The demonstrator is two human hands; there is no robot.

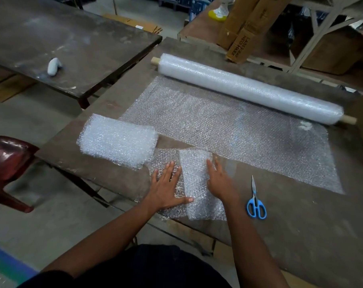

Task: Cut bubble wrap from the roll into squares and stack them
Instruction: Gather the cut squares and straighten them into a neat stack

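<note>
The cut piece [194, 183] of clear, knobbly bubble wrap lies at the table's [301, 235] near edge, between your hands, partly folded over itself. Your left hand [166, 188] lies flat on it, fingers spread and straight; your right hand [220, 181] presses its right side with straight fingers. Just left sits the stack [118, 140], a thick frosty block near the left edge. Beyond, the unrolled sheet [228, 125] runs to the roll [249, 88], a long cylinder on a wooden core. Blue-handled scissors [256, 200] lie right of your right hand.
</note>
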